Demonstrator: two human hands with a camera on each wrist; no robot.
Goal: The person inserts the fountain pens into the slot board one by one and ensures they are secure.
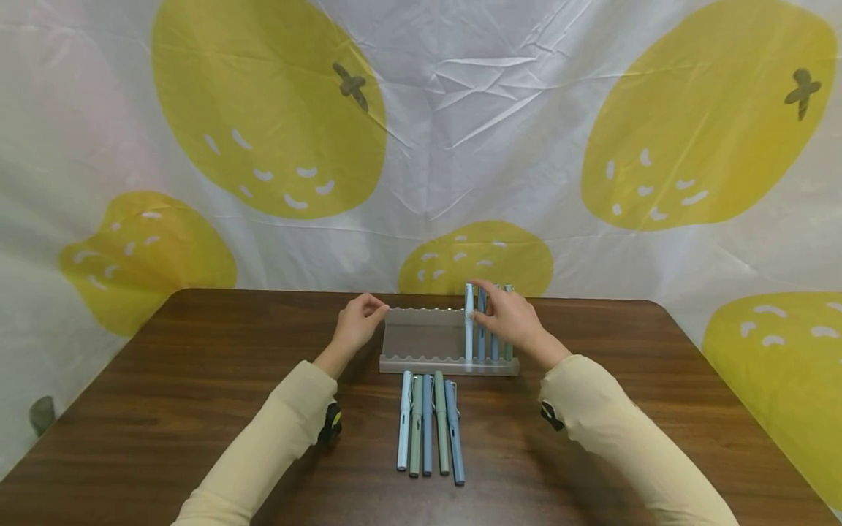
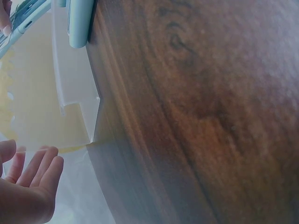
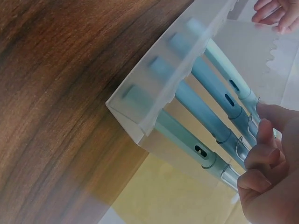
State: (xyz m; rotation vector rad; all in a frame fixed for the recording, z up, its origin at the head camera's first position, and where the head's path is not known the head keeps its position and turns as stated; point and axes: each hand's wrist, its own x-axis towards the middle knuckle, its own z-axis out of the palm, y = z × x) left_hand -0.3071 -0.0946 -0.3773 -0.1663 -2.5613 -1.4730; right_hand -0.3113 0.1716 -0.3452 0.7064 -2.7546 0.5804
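Observation:
A clear plastic pen rack [image 1: 421, 363] with scalloped edges stands on the table. At its upper left corner, my left hand [image 1: 357, 321] pinches the edge between thumb and fingers; the other fingers stay loose in the left wrist view. My right hand [image 1: 516, 319] holds a light blue pen [image 1: 469, 340] by its upper part, thumb and forefinger on it. That pen leans in a slot of the rack. To its right, blue pens [image 3: 201, 109] and a green pen [image 3: 180, 135] rest in neighbouring slots, their upper ends partly hidden behind my right fingers.
In front of the rack, several capped pens lie side by side on the brown wooden table [image 1: 559, 467], among them a light blue pen [image 1: 404, 424] and a green pen [image 1: 441, 427]. A white cloth with yellow fruit prints [image 1: 421, 146] hangs behind the table's back edge.

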